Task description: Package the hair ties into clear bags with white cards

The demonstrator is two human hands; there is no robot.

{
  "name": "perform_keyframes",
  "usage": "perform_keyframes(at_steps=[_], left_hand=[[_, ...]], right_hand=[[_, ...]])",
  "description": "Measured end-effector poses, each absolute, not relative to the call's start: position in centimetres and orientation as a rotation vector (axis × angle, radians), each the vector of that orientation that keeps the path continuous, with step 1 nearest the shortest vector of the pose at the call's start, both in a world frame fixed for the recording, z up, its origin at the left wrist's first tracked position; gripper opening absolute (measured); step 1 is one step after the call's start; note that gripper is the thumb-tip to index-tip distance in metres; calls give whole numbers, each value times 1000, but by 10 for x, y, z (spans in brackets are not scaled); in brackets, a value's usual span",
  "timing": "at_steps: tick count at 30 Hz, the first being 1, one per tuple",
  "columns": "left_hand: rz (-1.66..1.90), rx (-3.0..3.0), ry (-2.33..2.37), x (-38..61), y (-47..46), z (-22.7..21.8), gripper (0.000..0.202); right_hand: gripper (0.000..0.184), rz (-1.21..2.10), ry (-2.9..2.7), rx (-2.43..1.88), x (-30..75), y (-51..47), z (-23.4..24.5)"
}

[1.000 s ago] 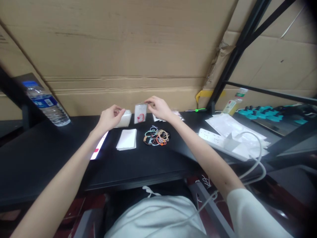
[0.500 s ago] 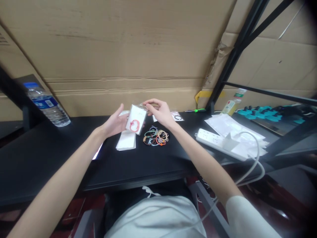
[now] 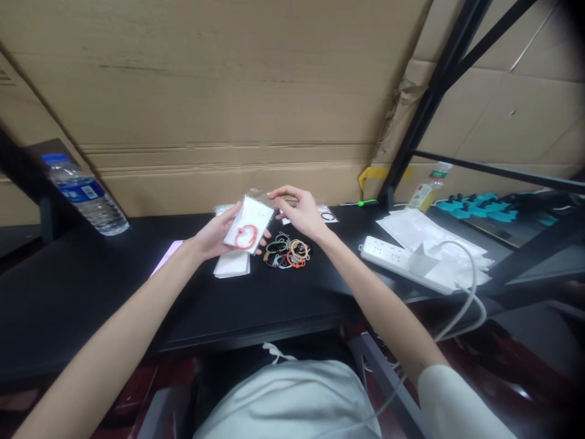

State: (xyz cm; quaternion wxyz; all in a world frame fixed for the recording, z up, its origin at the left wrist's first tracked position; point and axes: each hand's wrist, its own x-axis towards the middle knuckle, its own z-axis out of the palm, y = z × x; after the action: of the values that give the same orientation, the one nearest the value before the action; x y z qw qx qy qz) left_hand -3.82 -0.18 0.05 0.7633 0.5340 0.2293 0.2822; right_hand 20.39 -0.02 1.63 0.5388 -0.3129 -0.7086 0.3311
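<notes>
A small clear packet (image 3: 249, 223) with a white card and a red hair tie inside rests on my left hand (image 3: 218, 233), whose fingers curl under it. My right hand (image 3: 299, 211) pinches the packet's top right corner between thumb and fingertips. Just below my hands, a heap of coloured hair ties (image 3: 287, 252) lies on the black table (image 3: 91, 286). A stack of white cards (image 3: 233, 265) lies beside the heap, partly under my left hand.
A water bottle (image 3: 82, 195) lies at the back left. A pink sheet (image 3: 167, 256) lies under my left wrist. A packed hair tie (image 3: 327, 215) lies behind my right hand. A white power strip (image 3: 393, 256), clear bags (image 3: 425, 235) and a cable sit at the right.
The packet came down from upright in my right hand alone and now lies tilted flat on my left palm. My left hand moved right, away from a white stack, and took the packet.
</notes>
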Motion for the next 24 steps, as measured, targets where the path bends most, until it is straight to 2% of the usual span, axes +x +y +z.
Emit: perform_keyframes(at_steps=[4,7,13,24], left_hand=[[629,1160,528,-36,-2,0,74],[653,1170,538,-35,-4,1,68],[635,1197,582,-38,-5,2,60],[560,1209,532,-38,-5,2,66]], right_hand=[[21,493,-1842,-838,208,-3,19],[19,369,-1910,-855,210,-3,20],[13,366,-1958,-824,209,-1,16],[7,323,-2025,-770,208,-3,17]])
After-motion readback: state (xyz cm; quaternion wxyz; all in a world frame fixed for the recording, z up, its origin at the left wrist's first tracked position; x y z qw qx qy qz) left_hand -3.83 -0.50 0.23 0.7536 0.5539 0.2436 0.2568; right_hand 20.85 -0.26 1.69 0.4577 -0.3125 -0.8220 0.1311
